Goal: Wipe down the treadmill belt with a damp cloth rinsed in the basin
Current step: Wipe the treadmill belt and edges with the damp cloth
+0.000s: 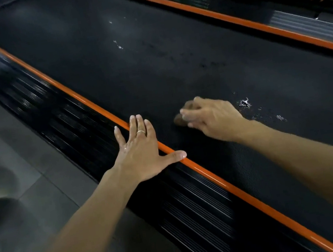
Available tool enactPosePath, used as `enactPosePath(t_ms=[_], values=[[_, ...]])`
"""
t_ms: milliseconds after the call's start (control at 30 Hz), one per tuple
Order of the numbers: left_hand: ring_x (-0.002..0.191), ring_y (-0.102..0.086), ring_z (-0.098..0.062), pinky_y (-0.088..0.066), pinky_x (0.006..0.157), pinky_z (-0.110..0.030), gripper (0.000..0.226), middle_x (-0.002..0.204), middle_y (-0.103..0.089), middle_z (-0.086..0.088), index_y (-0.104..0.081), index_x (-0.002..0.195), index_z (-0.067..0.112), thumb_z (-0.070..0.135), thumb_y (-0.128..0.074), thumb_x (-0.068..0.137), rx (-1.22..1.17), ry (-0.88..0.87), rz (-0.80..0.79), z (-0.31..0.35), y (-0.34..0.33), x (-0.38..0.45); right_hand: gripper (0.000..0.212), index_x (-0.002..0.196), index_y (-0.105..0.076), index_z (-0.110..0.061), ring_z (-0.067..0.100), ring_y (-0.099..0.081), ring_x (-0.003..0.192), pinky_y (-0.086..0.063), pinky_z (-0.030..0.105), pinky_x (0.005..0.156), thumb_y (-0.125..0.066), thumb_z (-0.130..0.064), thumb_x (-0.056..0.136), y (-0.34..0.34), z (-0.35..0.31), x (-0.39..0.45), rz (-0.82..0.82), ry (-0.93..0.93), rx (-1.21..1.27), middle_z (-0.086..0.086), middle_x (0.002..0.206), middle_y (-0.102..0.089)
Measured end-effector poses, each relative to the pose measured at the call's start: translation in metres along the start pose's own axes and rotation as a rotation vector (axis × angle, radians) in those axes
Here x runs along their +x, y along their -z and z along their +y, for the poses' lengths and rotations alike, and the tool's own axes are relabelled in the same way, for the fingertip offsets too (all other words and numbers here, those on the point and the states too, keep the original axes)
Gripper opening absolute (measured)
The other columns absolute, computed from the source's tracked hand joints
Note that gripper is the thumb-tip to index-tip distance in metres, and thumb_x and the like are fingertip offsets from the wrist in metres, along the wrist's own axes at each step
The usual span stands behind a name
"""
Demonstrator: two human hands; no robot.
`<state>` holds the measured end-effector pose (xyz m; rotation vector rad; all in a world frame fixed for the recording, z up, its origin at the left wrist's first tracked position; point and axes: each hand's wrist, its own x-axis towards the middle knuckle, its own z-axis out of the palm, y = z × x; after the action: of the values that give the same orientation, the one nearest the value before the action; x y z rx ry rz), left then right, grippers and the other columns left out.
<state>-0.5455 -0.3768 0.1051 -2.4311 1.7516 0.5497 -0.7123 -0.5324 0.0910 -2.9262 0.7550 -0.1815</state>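
Left hand (141, 149): nearest to us; we see it lying flat, fingers straight and spread, palm down across the near orange strip (247, 198), thumb reaching onto the belt edge, holding nothing.
Ring (141, 131): we note one band on a finger of that left hand.
Right hand (209, 117): we find it farther out on the belt, fingers curled over a small wad, gripping it and pressing it down; motion blur softens the fingertips.
Cloth (180, 120): brownish, bunched, mostly hidden under our right hand, only its left end showing; it touches the belt just beside the near orange strip.
Treadmill belt (109, 69): black, fine-textured, running diagonally across our view; both hands rest at its near side.
Wet patches (244, 103): we count glinting droplets just right of the right hand, and smaller specks farther up the belt.
Side rail (195, 208): black, ribbed, outside the near strip, under our left wrist.
Far orange strip (231, 19): along the belt's opposite edge, with orange lettering beyond it, partly cut off.
Floor (12, 138): grey tiles to our left of the treadmill.
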Motion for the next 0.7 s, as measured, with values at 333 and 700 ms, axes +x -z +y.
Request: enactPosePath(t_ms=[333, 700], values=[[0.146, 0.023, -0.028, 0.013, 0.112, -0.061, 0.131, 0.16, 0.014, -0.019, 0.006, 0.152, 0.0, 0.092, -0.023, 0.064, 0.011, -0.023, 0.009, -0.001, -0.001, 0.0, 0.022, 0.115, -0.062, -0.026, 0.019, -0.048, 0.076, -0.039, 0.036, 0.064, -0.056, -0.027, 0.094, 0.04, 0.009, -0.027, -0.022, 0.167, -0.12, 0.005, 0.095, -0.05], [0.147, 0.022, -0.028, 0.012, 0.112, -0.063, 0.13, 0.16, 0.012, -0.02, 0.004, 0.152, -0.001, 0.092, -0.022, 0.065, 0.01, -0.032, 0.032, -0.003, -0.003, 0.0, 0.019, 0.111, -0.065, -0.025, 0.022, -0.061, 0.088, -0.046, 0.057, 0.098, -0.055, -0.023, 0.095, 0.019, 0.025, -0.106, -0.145, 0.123, 0.054, -0.001, 0.1, -0.056]])
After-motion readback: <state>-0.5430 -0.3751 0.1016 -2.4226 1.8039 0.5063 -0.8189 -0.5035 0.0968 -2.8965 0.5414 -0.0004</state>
